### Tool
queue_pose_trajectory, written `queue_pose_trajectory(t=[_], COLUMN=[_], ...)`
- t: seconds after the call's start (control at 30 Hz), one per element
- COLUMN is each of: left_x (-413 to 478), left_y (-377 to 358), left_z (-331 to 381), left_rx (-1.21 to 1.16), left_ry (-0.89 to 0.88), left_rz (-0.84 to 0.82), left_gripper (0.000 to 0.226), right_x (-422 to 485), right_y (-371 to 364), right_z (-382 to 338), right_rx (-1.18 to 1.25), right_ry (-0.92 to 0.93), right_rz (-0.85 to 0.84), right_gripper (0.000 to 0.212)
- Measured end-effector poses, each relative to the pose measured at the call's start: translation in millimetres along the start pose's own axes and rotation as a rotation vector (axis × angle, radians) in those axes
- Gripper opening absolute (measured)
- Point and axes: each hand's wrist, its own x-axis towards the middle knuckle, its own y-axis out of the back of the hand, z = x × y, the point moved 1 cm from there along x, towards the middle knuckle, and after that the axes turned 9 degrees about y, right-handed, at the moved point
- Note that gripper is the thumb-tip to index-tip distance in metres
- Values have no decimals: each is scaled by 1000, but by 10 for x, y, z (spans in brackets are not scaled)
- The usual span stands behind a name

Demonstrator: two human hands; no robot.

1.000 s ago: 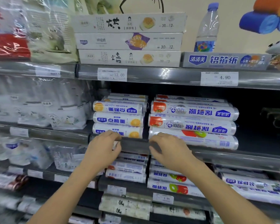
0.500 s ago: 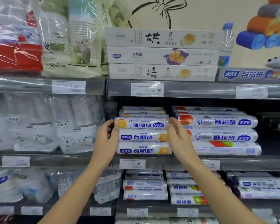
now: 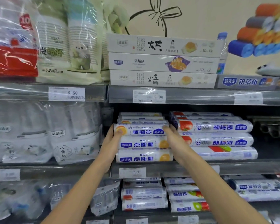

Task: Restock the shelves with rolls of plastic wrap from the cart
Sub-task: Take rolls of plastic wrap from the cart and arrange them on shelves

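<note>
On the middle shelf (image 3: 242, 167) stands a stack of white plastic wrap rolls with orange pictures. The top front roll (image 3: 140, 130) lies upside down above two upright-labelled rolls (image 3: 144, 143). My left hand (image 3: 111, 140) grips that top roll's left end, thumb on the orange print. My right hand (image 3: 172, 136) holds its right end, fingers wedged between it and the longer tomato-print rolls (image 3: 216, 126) beside it. No cart shows in the view.
Flat baking-paper boxes (image 3: 163, 62) and bagged paper cups (image 3: 66, 46) fill the shelf above. Bagged goods (image 3: 44, 136) sit left of the stack. More wrap rolls (image 3: 144, 194) lie on the shelf below. A dark gap (image 3: 271, 143) lies at the right of the middle shelf.
Both hands rose from the shelf's front rail to the ends of the top orange-print roll and closed on it. The view drew nearer and shifted so the shelves sit further right.
</note>
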Motion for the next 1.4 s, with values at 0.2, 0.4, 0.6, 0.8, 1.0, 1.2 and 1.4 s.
queue_pose_trajectory(t=[0.2,0.4,0.6,0.8,1.0,1.2,1.4], left_x=[91,67,116,196,193,142,-12], left_y=[20,-69,-89,-83,-98,-88,19], left_z=[-136,-129,-52,-134,-120,-69,4], left_rx=[26,56,39,77,75,152,595], left_ry=[29,-25,14,16,2,-42,-266], left_rz=[23,3,89,65,71,174,245], left_gripper=[81,74,64,81,45,35,24], right_x=[66,112,159,191,156,-53,-128], right_y=[-13,12,17,23,53,113,282], right_z=[78,145,143,232,313,342,285], right_rx=[-32,-1,-20,-4,-32,-217,-572], right_ry=[34,63,60,103,188,268,386], right_rz=[-23,-36,-51,-69,-67,-38,-21], right_gripper=[71,69,77,77,60,55,26])
